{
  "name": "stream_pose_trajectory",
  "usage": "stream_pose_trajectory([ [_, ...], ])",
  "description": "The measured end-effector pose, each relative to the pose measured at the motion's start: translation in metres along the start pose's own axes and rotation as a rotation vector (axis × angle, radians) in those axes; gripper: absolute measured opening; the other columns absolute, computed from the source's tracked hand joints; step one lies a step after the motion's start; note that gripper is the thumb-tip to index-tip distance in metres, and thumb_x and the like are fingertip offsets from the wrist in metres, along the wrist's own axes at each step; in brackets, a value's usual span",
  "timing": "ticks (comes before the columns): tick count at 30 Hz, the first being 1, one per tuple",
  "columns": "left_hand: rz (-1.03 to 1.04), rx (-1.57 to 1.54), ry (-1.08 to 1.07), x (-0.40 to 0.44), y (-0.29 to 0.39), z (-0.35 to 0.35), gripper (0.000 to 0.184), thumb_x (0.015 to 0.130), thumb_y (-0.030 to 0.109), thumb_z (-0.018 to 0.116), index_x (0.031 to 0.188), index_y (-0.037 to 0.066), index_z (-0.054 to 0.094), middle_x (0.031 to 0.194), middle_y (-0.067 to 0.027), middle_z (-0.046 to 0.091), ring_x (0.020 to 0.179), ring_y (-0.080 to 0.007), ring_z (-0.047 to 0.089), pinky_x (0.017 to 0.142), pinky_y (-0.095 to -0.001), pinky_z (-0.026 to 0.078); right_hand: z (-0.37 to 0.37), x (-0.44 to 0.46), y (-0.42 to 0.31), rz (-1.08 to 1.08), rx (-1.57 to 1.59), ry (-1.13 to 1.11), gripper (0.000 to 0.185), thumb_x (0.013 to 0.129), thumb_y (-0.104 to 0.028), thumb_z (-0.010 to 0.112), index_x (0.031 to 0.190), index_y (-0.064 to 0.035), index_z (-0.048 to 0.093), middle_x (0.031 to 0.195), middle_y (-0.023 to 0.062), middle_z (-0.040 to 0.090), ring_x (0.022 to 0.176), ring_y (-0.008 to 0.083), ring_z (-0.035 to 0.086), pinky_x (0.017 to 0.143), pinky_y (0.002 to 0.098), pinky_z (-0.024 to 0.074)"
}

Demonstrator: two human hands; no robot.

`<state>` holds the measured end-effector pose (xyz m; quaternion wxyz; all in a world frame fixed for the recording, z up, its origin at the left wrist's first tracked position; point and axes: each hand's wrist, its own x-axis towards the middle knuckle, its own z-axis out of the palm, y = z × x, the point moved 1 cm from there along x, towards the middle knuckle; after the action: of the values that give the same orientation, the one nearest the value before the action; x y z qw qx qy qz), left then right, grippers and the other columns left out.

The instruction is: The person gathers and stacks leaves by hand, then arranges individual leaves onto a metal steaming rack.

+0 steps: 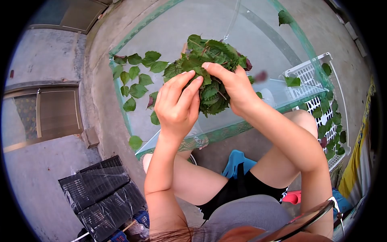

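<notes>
A thick bunch of green, jagged-edged leaves (217,94), some with purplish undersides, is held up in front of me over a mesh net. My right hand (238,86) grips the bunch from its right side, thumb across the front and the other fingers mostly hidden behind the leaves. On the near left side, my left hand (177,105) has its fingertips pressed together against the leaves. Whether it pinches a single leaf or stem I cannot make out. Loose leaves (139,90) lie spread on the net to the left of my hands.
The pale mesh net with a green border (238,128) spreads before my knees. To the right stands a white plastic basket (310,72) with several leaves on it. Black crates (100,189) wrapped in plastic sit at the lower left. Under me is a blue stool (236,161).
</notes>
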<state>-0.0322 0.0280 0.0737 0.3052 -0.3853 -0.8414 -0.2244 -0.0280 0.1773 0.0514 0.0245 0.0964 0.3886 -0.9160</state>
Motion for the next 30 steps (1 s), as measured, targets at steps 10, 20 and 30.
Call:
stream_pose_trajectory([
  [10,0.007,0.018,-0.003,-0.002,0.007,0.005,0.028,0.071,-0.005,0.065,0.097,0.006,0.067,0.103,-0.0107,0.065,0.091,-0.0285,0.063,0.076,-0.0357,0.052,-0.006,0.001,-0.006,-0.032,-0.108,-0.104,0.025,0.078,-0.011,0.07,0.1,-0.003,0.061,0.093,0.0037,0.064,0.084,0.0115,0.06,0.074,0.0274,0.0488],
  [20,0.089,-0.151,0.06,-0.01,0.004,0.01,0.026,0.068,-0.007,0.066,0.09,0.005,0.066,0.093,-0.009,0.064,0.083,-0.0254,0.064,0.07,-0.0325,0.052,-0.024,0.02,-0.045,-0.035,0.106,0.166,0.024,0.079,-0.011,0.068,0.099,0.0011,0.062,0.092,0.0094,0.066,0.08,0.0182,0.065,0.071,0.0333,0.0554],
  [30,-0.457,-0.137,-0.503,-0.034,-0.089,0.079,0.019,0.081,0.004,0.063,0.1,0.003,0.065,0.093,-0.0106,0.065,0.078,-0.0202,0.065,0.07,-0.0295,0.052,-0.049,0.024,-0.112,-0.264,0.144,0.29,0.03,0.081,-0.021,0.067,0.101,0.0009,0.062,0.098,0.0112,0.066,0.089,0.0204,0.065,0.083,0.0341,0.0523],
])
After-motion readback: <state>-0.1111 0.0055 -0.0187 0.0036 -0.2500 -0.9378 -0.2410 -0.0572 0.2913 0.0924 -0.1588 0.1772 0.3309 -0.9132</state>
